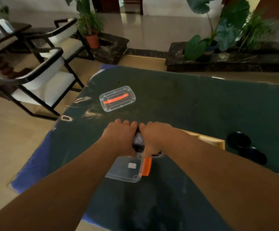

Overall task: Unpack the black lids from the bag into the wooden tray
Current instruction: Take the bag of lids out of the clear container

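My left hand (pixel 118 135) and my right hand (pixel 155 135) are side by side over the middle of the table, both closed on the top of a clear plastic bag (pixel 138 141) with dark lids inside it. The bag hangs between my hands above a clear plastic box (pixel 124 170) that has an orange clip. The wooden tray (pixel 212 141) lies to the right, mostly hidden behind my right forearm. Two black lids (pixel 245 147) lie on the table just right of the tray.
The table has a dark green cloth (pixel 193 105). A clear box lid with an orange handle (pixel 117 100) lies at the far left of it. Black and white chairs (pixel 40 77) stand left of the table. Potted plants (pixel 92 30) line the back.
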`<state>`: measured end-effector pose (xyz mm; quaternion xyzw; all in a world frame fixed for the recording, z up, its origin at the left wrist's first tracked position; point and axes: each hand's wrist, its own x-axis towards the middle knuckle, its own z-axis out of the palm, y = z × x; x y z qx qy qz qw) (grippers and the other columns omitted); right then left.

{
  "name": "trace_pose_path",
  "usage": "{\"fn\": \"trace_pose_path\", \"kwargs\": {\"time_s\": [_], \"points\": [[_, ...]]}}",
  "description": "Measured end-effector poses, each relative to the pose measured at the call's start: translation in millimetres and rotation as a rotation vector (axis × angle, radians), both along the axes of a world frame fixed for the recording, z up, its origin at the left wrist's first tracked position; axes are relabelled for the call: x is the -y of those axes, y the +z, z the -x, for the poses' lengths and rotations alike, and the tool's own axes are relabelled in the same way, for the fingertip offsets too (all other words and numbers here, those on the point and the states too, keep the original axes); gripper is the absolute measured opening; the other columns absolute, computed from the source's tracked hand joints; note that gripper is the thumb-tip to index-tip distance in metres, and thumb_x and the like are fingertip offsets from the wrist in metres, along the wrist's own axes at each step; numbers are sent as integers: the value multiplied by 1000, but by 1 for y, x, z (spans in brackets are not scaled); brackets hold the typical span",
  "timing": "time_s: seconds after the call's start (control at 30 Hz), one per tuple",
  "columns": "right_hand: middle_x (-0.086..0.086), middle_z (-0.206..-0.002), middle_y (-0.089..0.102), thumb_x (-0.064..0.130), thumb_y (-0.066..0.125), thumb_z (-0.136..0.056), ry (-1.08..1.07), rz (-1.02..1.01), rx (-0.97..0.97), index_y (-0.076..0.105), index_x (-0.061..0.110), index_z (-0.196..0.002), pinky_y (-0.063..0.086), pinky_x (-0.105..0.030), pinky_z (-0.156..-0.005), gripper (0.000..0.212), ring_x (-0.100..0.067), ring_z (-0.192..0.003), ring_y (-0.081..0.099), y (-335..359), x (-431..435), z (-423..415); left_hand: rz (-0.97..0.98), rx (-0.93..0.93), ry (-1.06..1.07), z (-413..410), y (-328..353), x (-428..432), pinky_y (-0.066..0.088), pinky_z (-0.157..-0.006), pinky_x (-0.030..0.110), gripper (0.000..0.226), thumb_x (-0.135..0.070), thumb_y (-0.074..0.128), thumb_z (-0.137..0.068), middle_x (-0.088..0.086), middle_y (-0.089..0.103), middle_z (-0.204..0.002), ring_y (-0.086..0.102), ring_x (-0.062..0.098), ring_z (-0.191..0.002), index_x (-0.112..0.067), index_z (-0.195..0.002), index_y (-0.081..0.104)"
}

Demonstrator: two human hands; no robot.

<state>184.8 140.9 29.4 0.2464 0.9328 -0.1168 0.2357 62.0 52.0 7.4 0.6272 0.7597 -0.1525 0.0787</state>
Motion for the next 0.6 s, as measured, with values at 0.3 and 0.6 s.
{"fn": "trace_pose_path", "kwargs": {"time_s": [0.3,0.6], "points": [[-7,-121,65,52,88,-65,-225,41,106,49,20,-138,50,-39,-76,89,-30,-104,65,-77,-29,-179,87,188,-197,-164,-87,-51,51,-86,45,90,-61,81,-55,5,65,-121,60,32,-108,-25,-131,49],[-13,-138,53,61,78,-72,-935,306,-56,28,17,-153,51,-46,-103,105,-36,-126,55,-187,42,-252,198,16,-545,-238,-171,-52,18,-123,66,86,-44,74,-90,14,31,-170,26,39,-155,-24,-161,29]]}}
